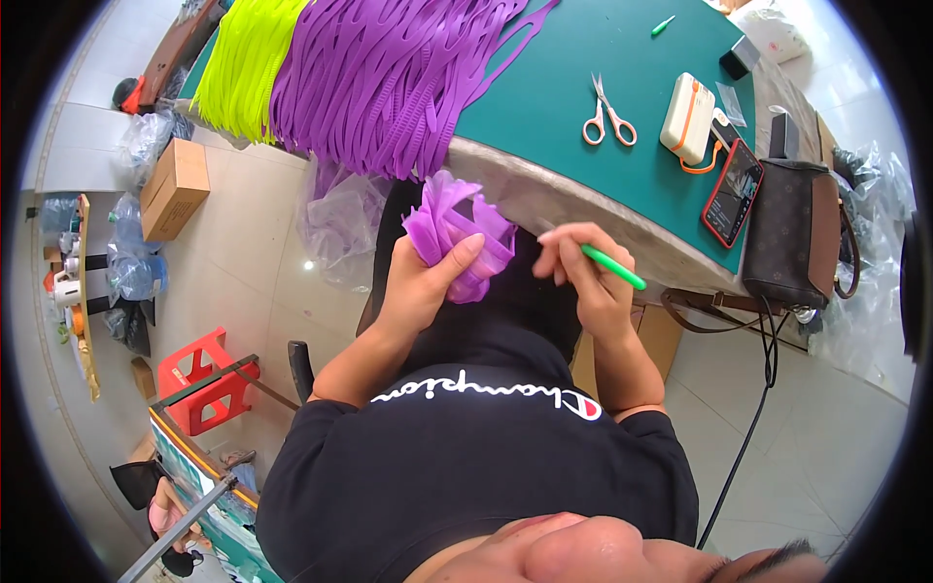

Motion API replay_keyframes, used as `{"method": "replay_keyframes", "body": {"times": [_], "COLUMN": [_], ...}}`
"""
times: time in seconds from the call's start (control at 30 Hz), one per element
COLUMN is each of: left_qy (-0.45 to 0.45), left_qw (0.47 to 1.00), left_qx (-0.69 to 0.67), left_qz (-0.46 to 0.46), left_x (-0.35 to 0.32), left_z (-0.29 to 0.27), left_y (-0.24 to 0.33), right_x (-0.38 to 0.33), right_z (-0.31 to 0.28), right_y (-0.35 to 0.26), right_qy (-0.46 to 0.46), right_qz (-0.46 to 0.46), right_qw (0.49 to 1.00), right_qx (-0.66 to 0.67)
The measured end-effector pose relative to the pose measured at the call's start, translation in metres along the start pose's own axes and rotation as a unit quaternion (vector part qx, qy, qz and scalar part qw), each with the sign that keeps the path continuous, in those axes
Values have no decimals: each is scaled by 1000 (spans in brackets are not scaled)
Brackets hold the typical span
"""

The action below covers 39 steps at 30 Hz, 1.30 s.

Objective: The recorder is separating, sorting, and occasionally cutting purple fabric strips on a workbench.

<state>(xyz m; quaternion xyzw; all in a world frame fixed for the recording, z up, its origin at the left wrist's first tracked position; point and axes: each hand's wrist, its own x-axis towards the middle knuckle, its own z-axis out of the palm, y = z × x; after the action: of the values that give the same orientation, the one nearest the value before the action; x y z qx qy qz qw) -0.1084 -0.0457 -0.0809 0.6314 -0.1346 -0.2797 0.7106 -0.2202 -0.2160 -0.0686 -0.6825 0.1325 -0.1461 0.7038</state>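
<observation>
Your left hand (pixel 420 282) clenches a crumpled, translucent purple band bunch (pixel 457 228) at the desk (pixel 583 58) edge, 11 o'clock of your right hand (pixel 593 282), which pinches a green pen (pixel 614 267).

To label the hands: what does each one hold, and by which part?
Left hand: purple bundle, gripped at its lower end. Right hand: green pen, gripped at one end.

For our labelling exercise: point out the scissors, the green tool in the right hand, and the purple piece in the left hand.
scissors (pixel 608 120), head view, at the pivot.
green tool (pixel 614 267), head view, mid-shaft.
purple piece (pixel 442 222), head view, upper folds.
</observation>
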Motion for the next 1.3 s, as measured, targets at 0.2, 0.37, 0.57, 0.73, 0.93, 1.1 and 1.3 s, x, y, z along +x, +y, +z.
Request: {"method": "replay_keyframes", "body": {"times": [0.2, 0.37, 0.57, 0.73, 0.93, 1.1, 1.3], "left_qy": [-104, -60, 79, 129, 318, 373, 383], "left_qw": [990, 974, 947, 942, 874, 818, 879], "left_qx": [-71, 204, 277, 298, 354, 437, 284], "left_qz": [-65, 77, 145, 83, 98, 25, -1], "left_x": [3, 4, 22, 34, 40, 33, 24], "left_z": [-1, -8, -17, -67, -157, -248, -283], "left_y": [4, -10, -14, -21, -16, -25, -8], "right_x": [11, 0, -17, -18, 2, 37, 54], "right_z": [20, 12, -16, -59, -122, -167, -181], "right_y": [20, -2, -19, -46, -73, -92, -126], "right_qy": [-30, -36, -4, -10, 43, 52, -16], "right_qz": [-8, 25, -107, -142, -219, -243, -241], "right_qw": [997, 972, 952, 901, 808, 798, 748], "right_qx": [74, 231, 286, 409, 545, 549, 618]}}
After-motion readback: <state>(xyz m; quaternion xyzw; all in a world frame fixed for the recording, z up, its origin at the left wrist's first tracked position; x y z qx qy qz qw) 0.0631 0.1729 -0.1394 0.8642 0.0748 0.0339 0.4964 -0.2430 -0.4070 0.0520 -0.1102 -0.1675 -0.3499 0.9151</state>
